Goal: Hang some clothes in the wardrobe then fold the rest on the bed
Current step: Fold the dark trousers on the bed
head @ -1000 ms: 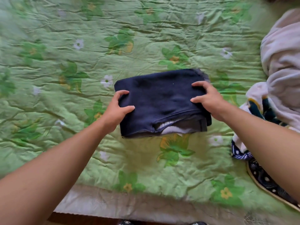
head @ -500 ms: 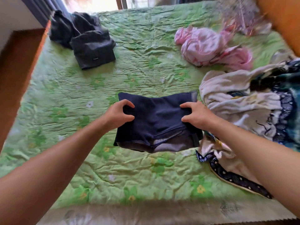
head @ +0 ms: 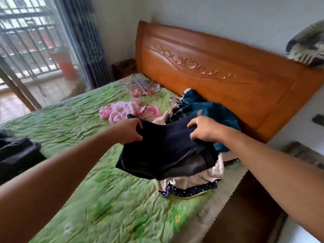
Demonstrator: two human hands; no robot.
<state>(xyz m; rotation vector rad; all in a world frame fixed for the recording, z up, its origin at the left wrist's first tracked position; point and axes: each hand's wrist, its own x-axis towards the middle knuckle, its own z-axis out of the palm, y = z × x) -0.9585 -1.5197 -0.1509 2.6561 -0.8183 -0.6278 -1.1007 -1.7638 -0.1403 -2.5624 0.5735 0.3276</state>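
Note:
A folded navy garment [head: 166, 151] hangs in the air above the bed [head: 78, 123], which has a green flowered cover. My left hand [head: 130, 131] grips its left edge and my right hand [head: 204, 128] grips its right edge. Right behind and under it lies a heap of unfolded clothes: a teal garment [head: 210, 109] and a cream piece with a dotted navy border [head: 191, 186]. A pink garment [head: 121, 110] lies crumpled further back. Folded dark clothes [head: 15, 155] sit at the bed's left edge.
A carved wooden headboard [head: 219, 71] stands behind the bed. Several hangers [head: 142, 85] lie near its left end. A window with bars [head: 29, 46] and a striped curtain [head: 85, 41] are at the left. Dark wood furniture [head: 245, 216] borders the bed's right side.
Both hands have lifted the folded navy garment off the bedcover and carried it up and to the right, towards the clothes heap. The view has swung up towards the headboard.

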